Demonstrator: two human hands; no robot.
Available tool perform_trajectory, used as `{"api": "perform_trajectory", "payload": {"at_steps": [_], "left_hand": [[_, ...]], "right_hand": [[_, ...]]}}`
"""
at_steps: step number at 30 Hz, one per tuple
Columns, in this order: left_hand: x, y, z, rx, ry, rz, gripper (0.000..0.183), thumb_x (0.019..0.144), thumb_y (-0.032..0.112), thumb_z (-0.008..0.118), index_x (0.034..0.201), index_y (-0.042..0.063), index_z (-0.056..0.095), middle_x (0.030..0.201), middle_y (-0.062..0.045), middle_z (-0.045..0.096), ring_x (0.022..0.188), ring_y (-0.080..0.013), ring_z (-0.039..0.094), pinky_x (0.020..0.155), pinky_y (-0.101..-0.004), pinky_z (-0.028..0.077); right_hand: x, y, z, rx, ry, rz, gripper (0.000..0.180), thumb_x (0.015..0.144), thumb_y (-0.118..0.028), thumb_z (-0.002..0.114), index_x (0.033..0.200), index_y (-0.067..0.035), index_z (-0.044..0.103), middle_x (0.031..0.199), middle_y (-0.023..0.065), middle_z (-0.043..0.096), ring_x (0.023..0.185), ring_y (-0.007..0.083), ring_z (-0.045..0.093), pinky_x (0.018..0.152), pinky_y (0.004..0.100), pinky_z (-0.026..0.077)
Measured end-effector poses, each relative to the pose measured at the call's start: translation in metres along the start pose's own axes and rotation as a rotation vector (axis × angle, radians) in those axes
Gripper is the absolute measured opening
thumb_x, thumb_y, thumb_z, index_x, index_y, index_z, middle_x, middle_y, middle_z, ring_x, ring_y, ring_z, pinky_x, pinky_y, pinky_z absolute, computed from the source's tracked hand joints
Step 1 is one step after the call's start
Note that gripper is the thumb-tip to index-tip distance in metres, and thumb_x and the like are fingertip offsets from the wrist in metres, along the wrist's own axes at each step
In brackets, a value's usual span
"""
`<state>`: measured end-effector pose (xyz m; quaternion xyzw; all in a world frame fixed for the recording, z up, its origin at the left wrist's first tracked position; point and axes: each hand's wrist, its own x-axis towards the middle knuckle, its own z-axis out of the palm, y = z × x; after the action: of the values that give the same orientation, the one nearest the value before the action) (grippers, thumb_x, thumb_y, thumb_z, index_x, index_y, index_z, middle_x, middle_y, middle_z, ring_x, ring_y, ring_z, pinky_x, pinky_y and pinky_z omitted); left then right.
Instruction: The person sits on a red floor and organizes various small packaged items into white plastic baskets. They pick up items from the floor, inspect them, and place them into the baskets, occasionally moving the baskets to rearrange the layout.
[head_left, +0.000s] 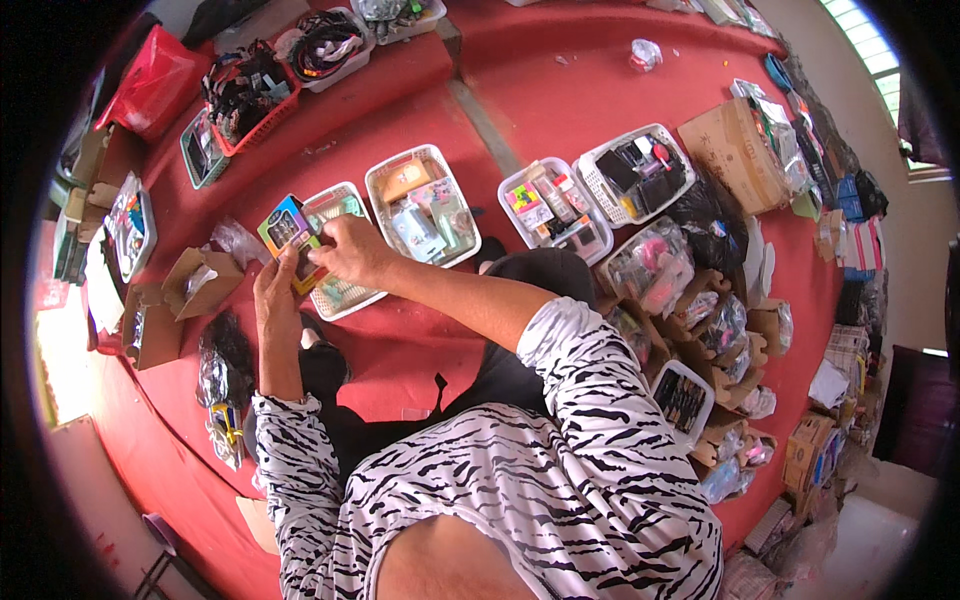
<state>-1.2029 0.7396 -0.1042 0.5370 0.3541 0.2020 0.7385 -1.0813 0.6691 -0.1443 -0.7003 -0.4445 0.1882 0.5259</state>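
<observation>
Both of my hands are on a colourful box (286, 225) with a dark, window-like panel on its front. My left hand (277, 289) grips its lower left side, fingers against the front. From the right, my right hand (351, 251) holds the box's edge with thumb and fingers. Under and behind my right hand stands a white plastic basket (337, 306) with pale green and cream items inside, partly hidden. Just right of it, another white basket (473, 241) contains a tan box (403, 178), a light blue pack (417, 231) and other packaged goods.
Two more white baskets (604, 246) (636, 217) with small goods stand to the right. Cardboard boxes (739, 154) and bagged items crowd the right side. Small open cartons (201, 281) and a black plastic bag (225, 360) lie left. A red basket (259, 127) sits at the far left on red floor covering.
</observation>
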Motion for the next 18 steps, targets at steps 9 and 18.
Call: {"api": "perform_trajectory", "payload": {"at_steps": [9,18], "left_hand": [[0.03,-0.033,-0.037,-0.208,0.076,-0.092,0.046,0.087,0.042,0.049,0.112,0.004,0.048,0.1,-0.006,0.056,0.093,-0.0177,0.053,0.081,-0.03,0.042],[0.014,-0.027,-0.004,-0.596,-0.18,-0.079,0.033,0.093,0.032,0.039,0.11,0.005,0.049,0.104,-0.01,0.057,0.093,-0.0218,0.055,0.085,-0.0348,0.044]], "right_hand": [[0.014,-0.003,-0.017,-0.159,0.212,0.168,0.021,0.071,-0.019,0.058,0.073,0.002,0.056,0.066,0.0201,0.059,0.063,0.0332,0.06,0.059,0.0414,0.046],[-0.018,-0.051,-0.007,-0.323,-0.099,-0.193,0.026,0.078,-0.026,0.057,0.076,-0.001,0.052,0.069,0.0162,0.058,0.065,0.0349,0.058,0.058,0.0428,0.046]]}}
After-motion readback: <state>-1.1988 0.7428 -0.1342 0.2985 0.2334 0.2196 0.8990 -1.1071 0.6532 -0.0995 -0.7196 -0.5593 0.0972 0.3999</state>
